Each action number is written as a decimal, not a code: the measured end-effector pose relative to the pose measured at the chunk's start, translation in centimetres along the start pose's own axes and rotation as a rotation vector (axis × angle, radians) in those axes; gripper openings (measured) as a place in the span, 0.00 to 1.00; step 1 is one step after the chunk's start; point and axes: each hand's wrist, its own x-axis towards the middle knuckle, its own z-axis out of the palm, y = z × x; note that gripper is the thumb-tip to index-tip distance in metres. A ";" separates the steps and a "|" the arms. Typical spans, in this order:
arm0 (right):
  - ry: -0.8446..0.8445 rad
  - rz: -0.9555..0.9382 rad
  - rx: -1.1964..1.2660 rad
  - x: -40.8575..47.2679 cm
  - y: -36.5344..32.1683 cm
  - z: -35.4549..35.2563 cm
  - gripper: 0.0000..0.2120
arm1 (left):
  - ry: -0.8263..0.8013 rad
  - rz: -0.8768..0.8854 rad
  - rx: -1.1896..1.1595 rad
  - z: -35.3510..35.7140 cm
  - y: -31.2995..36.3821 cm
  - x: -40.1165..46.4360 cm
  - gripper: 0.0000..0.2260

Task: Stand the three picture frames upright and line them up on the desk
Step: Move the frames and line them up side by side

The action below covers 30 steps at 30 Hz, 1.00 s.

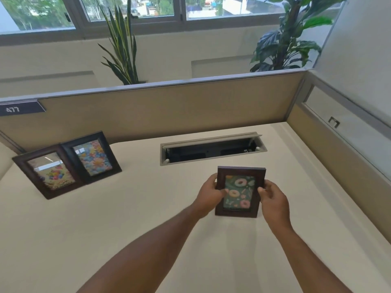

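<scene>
A dark brown frame with a donut picture (239, 192) stands roughly upright in the middle of the cream desk (127, 218), its lower edge on or just above the surface. My left hand (208, 196) grips its left side and my right hand (274, 199) grips its right side. Two more dark frames stand upright at the far left, touching side by side: the balloon-picture frame (49, 174) nearer me and the flower-picture frame (93, 157) behind it, close to the partition.
An open cable tray slot (211, 150) lies in the desk just behind the held frame. A beige partition (169, 106) bounds the back and a side panel (330, 153) the right. Plants stand beyond the partition.
</scene>
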 end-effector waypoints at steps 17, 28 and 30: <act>-0.184 -0.117 -0.015 2.9 -6.2 12.5 0.09 | 0.213 0.096 -0.121 -12.3 1.2 0.8 0.17; -0.395 -0.116 0.056 5.8 -12.5 28.0 0.06 | 0.427 0.131 -0.142 -26.4 2.2 2.8 0.18; -0.411 -0.119 0.058 6.5 -13.4 30.6 0.06 | 0.450 0.135 -0.139 -28.6 2.4 3.6 0.18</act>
